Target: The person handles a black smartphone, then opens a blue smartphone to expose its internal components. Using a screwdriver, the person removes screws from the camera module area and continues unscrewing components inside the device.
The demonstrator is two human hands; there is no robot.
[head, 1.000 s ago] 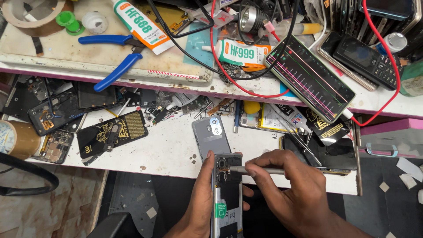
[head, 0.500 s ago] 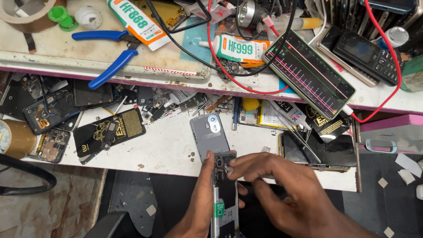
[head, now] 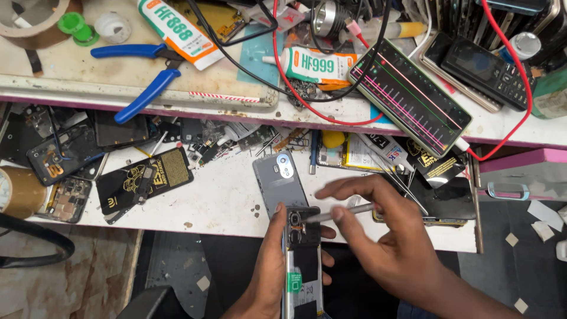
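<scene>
Head view: my right hand (head: 390,236) fingers pinch a thin metal tool (head: 339,214), its tip at the camera corner of the opened phone (head: 302,254), which my left hand (head: 269,266) grips just below the worktop (head: 224,201) edge. I judge prying is underway; next calls for gentle, steady leverage.

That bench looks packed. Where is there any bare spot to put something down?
The widest bare patch is white benchtop between the black-and-gold pouch and the grey phone back cover. A smaller strip runs along the front edge left of the left hand. The upper shelf, with blue pliers, glue tubes and cables, is crowded.
</scene>
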